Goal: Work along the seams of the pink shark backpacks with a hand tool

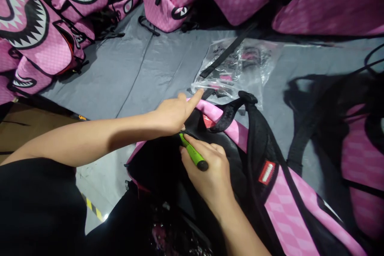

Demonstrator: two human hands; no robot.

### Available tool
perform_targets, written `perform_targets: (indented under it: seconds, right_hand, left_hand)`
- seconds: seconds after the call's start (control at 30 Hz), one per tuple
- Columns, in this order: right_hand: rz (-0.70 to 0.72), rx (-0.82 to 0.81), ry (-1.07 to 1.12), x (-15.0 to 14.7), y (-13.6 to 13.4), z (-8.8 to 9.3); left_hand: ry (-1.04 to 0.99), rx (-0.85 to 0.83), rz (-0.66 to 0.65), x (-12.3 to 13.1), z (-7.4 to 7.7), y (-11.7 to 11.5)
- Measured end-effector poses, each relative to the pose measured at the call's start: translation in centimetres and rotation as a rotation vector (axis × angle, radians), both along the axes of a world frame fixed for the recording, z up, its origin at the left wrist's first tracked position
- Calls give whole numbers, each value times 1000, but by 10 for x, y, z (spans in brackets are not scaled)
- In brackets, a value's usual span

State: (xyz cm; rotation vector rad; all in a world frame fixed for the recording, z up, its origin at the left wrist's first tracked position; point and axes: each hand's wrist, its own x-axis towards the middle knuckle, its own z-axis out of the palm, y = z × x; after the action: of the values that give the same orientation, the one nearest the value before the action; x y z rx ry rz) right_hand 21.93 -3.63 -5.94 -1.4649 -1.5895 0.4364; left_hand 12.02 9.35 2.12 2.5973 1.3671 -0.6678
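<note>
A pink and black backpack [288, 208] lies in front of me on the grey table [126, 76], its black back panel and straps facing up. My right hand [207, 176] is closed round a green tool with a black end [193, 154], whose tip points at the bag's upper edge. My left hand [175, 112] rests on that same edge, index finger stretched out along the pink rim and the other fingers curled against the fabric next to the tool's tip. A red label [266, 172] sits on one shoulder strap.
Several pink backpacks with shark-mouth prints [39, 28] are piled along the far and left sides. A clear plastic bag [237, 68] with a black strap across it lies beyond the bag. Another pink and black backpack [360, 148] lies at right. Floor with yellow-black tape [93, 208] shows at lower left.
</note>
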Motion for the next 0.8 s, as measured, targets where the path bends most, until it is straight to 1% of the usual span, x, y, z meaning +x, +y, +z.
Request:
perform_targets:
  seconds: [0.13,0.27,0.4,0.6,0.8]
  right_hand:
    - [-32,-1,-6,2,0,2]
    - [48,-38,28,6,-3,1]
    - [31,-27,22,10,-6,1]
    - [73,-80,58,11,-6,8]
    - [-22,-126,75,10,-6,10]
  left_hand:
    - [-15,3,-14,-2,1,-1]
    - [-31,4,-18,-4,2,-1]
    - [-47,-1,-23,-5,3,-2]
    - [-22,-12,-1,-3,9,-4]
    - [-33,-24,6,-3,8,-3]
